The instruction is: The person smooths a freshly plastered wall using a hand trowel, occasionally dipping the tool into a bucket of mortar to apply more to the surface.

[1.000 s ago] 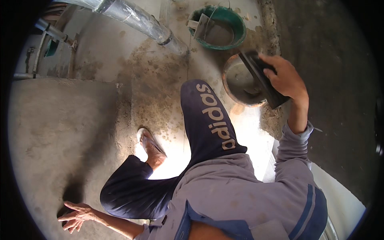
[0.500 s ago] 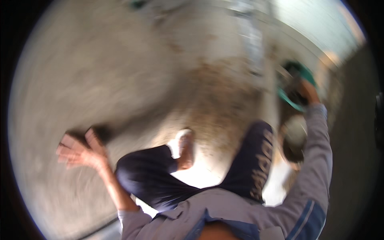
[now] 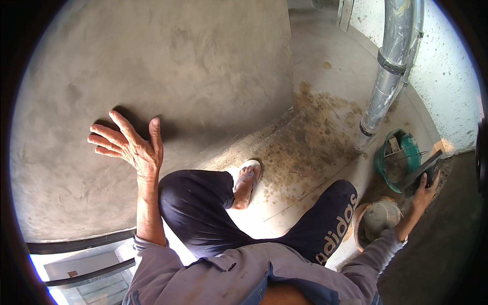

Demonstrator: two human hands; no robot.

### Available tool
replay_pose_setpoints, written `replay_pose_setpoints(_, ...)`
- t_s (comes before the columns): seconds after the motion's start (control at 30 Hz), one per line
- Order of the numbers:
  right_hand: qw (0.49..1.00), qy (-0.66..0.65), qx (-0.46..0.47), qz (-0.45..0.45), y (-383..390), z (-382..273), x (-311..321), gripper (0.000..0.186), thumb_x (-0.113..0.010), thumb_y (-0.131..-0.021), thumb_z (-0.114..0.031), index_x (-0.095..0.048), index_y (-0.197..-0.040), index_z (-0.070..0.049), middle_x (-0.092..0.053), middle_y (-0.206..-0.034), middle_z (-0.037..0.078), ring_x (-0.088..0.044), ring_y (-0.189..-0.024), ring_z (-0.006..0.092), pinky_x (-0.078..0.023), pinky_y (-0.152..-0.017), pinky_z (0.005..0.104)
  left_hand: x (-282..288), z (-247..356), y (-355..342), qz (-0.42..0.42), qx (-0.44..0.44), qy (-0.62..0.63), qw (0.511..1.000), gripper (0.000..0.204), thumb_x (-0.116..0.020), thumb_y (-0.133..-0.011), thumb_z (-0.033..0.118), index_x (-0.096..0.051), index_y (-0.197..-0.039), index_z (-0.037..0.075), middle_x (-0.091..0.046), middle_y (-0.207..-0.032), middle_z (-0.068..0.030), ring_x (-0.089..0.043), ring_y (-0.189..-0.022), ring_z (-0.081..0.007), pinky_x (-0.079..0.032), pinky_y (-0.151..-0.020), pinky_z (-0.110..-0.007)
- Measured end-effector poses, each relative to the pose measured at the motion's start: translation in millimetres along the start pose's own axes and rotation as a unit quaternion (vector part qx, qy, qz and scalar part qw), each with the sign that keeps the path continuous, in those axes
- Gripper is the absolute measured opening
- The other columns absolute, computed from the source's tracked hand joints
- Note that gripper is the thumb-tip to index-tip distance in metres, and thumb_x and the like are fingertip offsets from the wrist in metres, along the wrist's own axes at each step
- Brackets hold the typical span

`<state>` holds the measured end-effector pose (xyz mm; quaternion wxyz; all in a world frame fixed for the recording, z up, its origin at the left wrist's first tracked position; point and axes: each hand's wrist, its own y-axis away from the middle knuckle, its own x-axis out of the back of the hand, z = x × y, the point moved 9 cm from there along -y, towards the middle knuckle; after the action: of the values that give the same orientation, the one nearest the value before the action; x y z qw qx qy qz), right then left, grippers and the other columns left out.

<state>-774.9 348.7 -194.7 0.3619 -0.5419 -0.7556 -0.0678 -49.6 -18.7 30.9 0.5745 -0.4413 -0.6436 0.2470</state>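
My left hand point(image 3: 129, 145) is open, fingers spread against or just over a smooth grey plastered surface point(image 3: 173, 61). On the right, my right hand point(image 3: 426, 187) grips a dark flat float point(image 3: 416, 178), held tilted beside a green bucket point(image 3: 382, 168). Inside that bucket I see a trowel point(image 3: 394, 146) and grey material. Nearer my right knee stands a round bucket point(image 3: 362, 231) with a worn rim and greyish contents, partly shaded.
A metal pipe point(image 3: 391, 66) runs down to the stained floor point(image 3: 315, 137) before a speckled white wall point(image 3: 439, 91). My foot point(image 3: 244, 185) in a flip-flop is on the floor. A dark-framed window opening point(image 3: 81, 269) shows at lower left.
My view has swung left toward the grey surface. My left hand appears higher on it, thumb outstretched. The float in my right hand has shifted from over the worn bucket to beside the green one.
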Motion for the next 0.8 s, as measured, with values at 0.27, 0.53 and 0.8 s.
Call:
replay_pose_setpoints(0.27, 0.856, -0.306, 0.416, 0.021, 183, -407, -201, 0.054, -0.063, -0.096, -0.017, -0.051, -0.147, -0.004, -0.059, -0.118, 0.014, -0.057, -0.097, 0.0248, -0.051, -0.08, 0.0352, -4, 8, -7, 0.063, -0.052, 0.009, 0.997, 0.101, -0.062, -0.091, 0.064, -0.022, -0.161, 0.003, -0.007, -0.167, -0.0277, 0.004, -0.155, -0.0437, 0.006, -0.119, -0.063)
replay_pose_setpoints(0.53, 0.8, -0.371, 0.467, 0.066, 200, -549, -234, 0.053, -0.074, -0.083, -0.007, -0.067, -0.134, -0.016, -0.053, -0.1, 0.008, -0.053, -0.077, 0.0268, -0.05, -0.068, 0.0384, -13, 5, 18, 0.098, -0.147, 0.033, 0.984, 0.086, -0.052, -0.099, 0.054, -0.025, -0.159, -0.001, -0.016, -0.167, -0.0238, -0.003, -0.156, -0.0406, 0.008, -0.121, -0.059)
replay_pose_setpoints(0.8, 0.858, -0.311, 0.408, 0.037, 223, -436, -315, 0.041, -0.07, -0.085, -0.003, -0.073, -0.124, -0.012, -0.058, -0.095, 0.01, -0.058, -0.08, 0.0302, -0.052, -0.071, 0.0406, -6, 15, 6, 0.111, -0.164, 0.039, 0.979, 0.081, -0.05, -0.099, 0.053, -0.031, -0.156, -0.002, -0.022, -0.164, -0.0246, -0.006, -0.156, -0.0417, 0.009, -0.121, -0.059)
